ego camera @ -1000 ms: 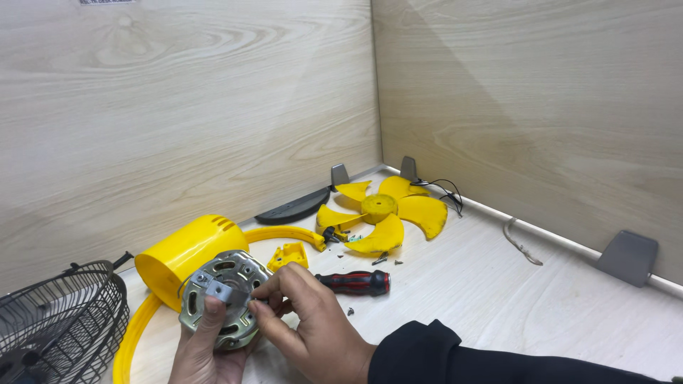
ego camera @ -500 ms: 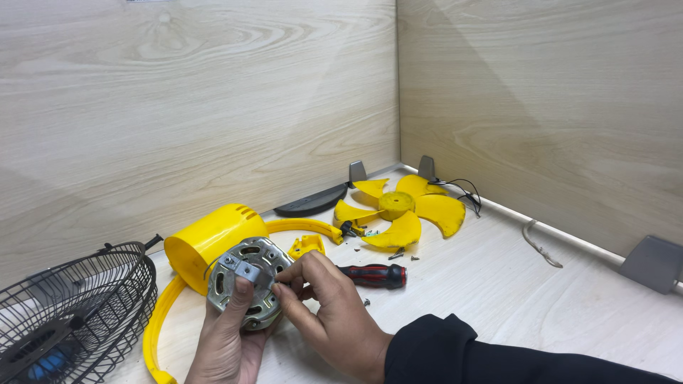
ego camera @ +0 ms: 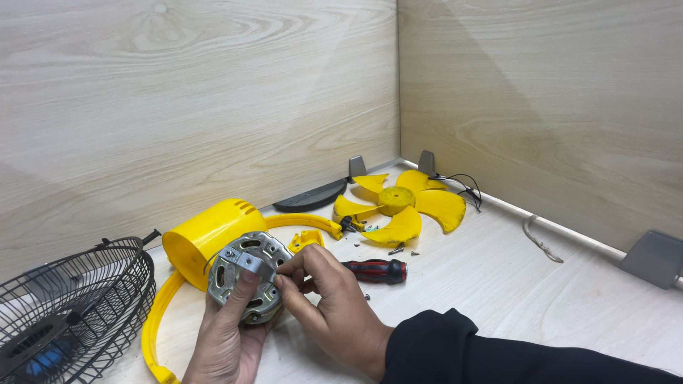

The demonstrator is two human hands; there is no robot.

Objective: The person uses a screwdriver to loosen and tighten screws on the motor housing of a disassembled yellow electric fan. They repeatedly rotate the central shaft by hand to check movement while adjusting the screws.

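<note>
Round silver metal fan motor (ego camera: pixel 248 277), a stamped steel disc with oval cut-outs and a flat strap across its face, was held above the pale wood-grain tabletop (ego camera: pixel 498 299), close to the near edge. Its broad face was turned up and towards the camera; its axis was tilted, pointing up and slightly left. The left hand (ego camera: pixel 228 341) was cupped under the motor, thumb laid on the strap. The right hand (ego camera: pixel 331 309), in a black sleeve, was pinched with thumb and forefinger at the motor's right rim; what was pinched could not be told.

Just behind was recorded a smooth yellow plastic cylindrical housing (ego camera: pixel 206 238) lying on its side. A yellow plastic ring (ego camera: pixel 153 320) curved beneath it. A black wire grille (ego camera: pixel 71 306) lay at left. A red-and-black-handled screwdriver (ego camera: pixel 377 270) lay just right of the hands, pointing left and right. A yellow five-bladed plastic fan blade (ego camera: pixel 405 206) lay flat farther back, small dark screws (ego camera: pixel 398 250) beside it.
</note>
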